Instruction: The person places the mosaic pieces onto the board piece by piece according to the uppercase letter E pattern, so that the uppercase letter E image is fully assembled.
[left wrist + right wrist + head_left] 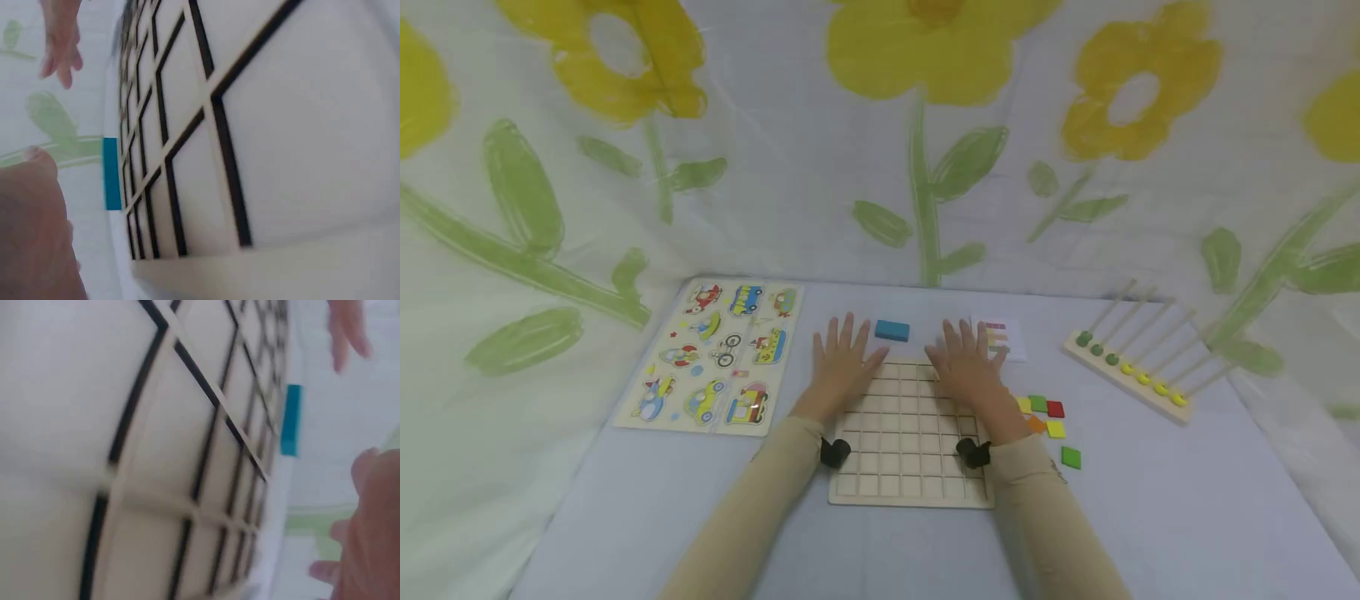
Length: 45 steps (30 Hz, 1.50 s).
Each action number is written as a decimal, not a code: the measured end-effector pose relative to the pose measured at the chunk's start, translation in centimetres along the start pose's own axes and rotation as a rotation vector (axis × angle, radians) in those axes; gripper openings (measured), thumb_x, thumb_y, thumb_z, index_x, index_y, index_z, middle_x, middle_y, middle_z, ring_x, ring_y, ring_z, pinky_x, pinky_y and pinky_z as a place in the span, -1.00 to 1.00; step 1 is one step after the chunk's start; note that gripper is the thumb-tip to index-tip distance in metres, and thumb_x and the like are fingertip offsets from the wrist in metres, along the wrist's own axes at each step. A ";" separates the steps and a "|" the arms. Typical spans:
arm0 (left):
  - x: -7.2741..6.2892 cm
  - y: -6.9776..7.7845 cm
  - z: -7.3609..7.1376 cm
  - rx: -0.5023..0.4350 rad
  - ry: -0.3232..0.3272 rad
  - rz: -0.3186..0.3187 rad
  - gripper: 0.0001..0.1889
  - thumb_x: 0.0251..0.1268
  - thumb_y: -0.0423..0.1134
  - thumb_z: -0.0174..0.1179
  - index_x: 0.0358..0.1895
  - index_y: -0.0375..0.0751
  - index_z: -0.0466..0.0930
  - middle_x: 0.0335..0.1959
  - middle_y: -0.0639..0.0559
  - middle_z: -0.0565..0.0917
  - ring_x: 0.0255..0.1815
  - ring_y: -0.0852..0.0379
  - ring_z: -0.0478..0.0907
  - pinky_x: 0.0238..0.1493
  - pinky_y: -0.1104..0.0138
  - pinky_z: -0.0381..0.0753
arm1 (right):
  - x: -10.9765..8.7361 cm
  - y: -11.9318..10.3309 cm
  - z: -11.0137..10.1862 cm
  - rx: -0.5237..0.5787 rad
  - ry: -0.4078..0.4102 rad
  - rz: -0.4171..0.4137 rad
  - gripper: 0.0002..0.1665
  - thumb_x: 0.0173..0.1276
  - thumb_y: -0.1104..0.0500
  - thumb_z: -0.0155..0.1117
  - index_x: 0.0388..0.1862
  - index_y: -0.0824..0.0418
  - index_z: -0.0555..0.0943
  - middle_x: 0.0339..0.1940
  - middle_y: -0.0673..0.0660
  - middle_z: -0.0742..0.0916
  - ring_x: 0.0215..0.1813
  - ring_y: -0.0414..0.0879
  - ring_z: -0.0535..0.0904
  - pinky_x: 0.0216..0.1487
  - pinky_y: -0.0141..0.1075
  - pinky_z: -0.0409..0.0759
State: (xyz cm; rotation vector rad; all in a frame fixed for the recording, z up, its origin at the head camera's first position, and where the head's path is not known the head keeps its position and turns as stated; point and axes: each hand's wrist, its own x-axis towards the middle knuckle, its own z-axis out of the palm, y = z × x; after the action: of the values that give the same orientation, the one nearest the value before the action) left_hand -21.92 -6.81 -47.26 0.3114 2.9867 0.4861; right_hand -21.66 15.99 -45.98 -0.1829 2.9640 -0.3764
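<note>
Wooden grid board [910, 443] lies flat on table [655, 508], low centre in head view, near edge running left-right, long axis unclear from this angle; left hand [841, 375] and right hand [967, 375], backs up, point away at its far corners, fingers spread, both empty.

A vehicle puzzle [710, 358] lies at the far left corner of the table [1157, 517]. A bead counter [1124, 379], green and yellow, sits near the far right corner. A flowery cloth [790, 167] hangs behind the far edge.
</note>
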 end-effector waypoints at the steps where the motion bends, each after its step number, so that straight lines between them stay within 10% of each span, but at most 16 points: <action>1: -0.5 0.0 -0.1 -0.013 -0.021 0.013 -0.22 0.42 0.37 -0.45 0.55 0.02 -0.16 0.58 -0.12 -0.25 0.56 -0.20 -0.38 0.45 -0.18 -0.36 | -0.6 0.5 -0.3 0.016 0.000 0.005 -0.13 0.47 -0.39 -0.54 0.58 0.05 -0.17 0.58 0.24 -0.03 0.55 0.29 -0.34 0.27 0.49 -0.26; 7: -4.4 -0.8 -0.2 -0.092 -0.064 0.114 -0.30 0.47 0.20 -0.21 0.54 -0.03 -0.06 0.57 -0.17 -0.20 0.56 -0.24 -0.30 0.45 -0.18 -0.24 | -4.4 3.7 -1.5 0.048 0.005 0.014 -0.12 0.47 -0.40 -0.46 0.56 0.10 -0.06 0.53 0.30 0.12 0.53 0.30 -0.17 0.28 0.45 -0.12; 17: -9.4 -2.1 0.6 -0.353 0.026 0.146 -0.43 0.44 0.01 0.01 0.43 -0.11 0.25 0.54 -0.15 0.01 0.55 -0.13 -0.07 0.47 -0.01 0.00 | -6.8 6.5 -1.9 -0.016 0.097 -0.127 -0.60 0.37 0.17 0.20 0.16 0.23 0.53 0.10 0.27 0.60 0.18 0.23 0.41 0.07 0.17 0.43; 34: -10.0 -3.3 2.5 -0.334 0.083 0.197 -0.33 0.29 0.05 0.18 0.39 -0.17 0.29 0.46 -0.22 0.18 0.49 -0.20 0.06 0.38 -0.18 0.07 | -6.4 7.1 -1.4 0.021 0.052 -0.233 -0.66 0.29 0.23 0.31 0.05 0.16 0.63 -0.08 0.12 0.61 -0.02 0.07 0.45 -0.14 -0.05 0.44; 45: -10.0 -3.6 2.8 -0.270 0.109 0.222 -0.45 0.32 0.12 0.13 0.34 0.08 0.40 0.47 -0.16 0.20 0.50 -0.16 0.06 0.36 -0.19 0.11 | -6.2 7.6 -1.1 0.032 0.071 -0.227 -0.69 0.30 0.21 0.31 0.02 0.20 0.62 0.02 0.18 0.58 0.15 0.15 0.35 0.07 0.10 0.42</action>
State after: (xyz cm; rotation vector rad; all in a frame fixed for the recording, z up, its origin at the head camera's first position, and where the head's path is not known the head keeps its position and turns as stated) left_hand -12.46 -11.42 -50.44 0.6111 2.9497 0.9463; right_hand -16.52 24.45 -46.09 -0.5156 3.0118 -0.4670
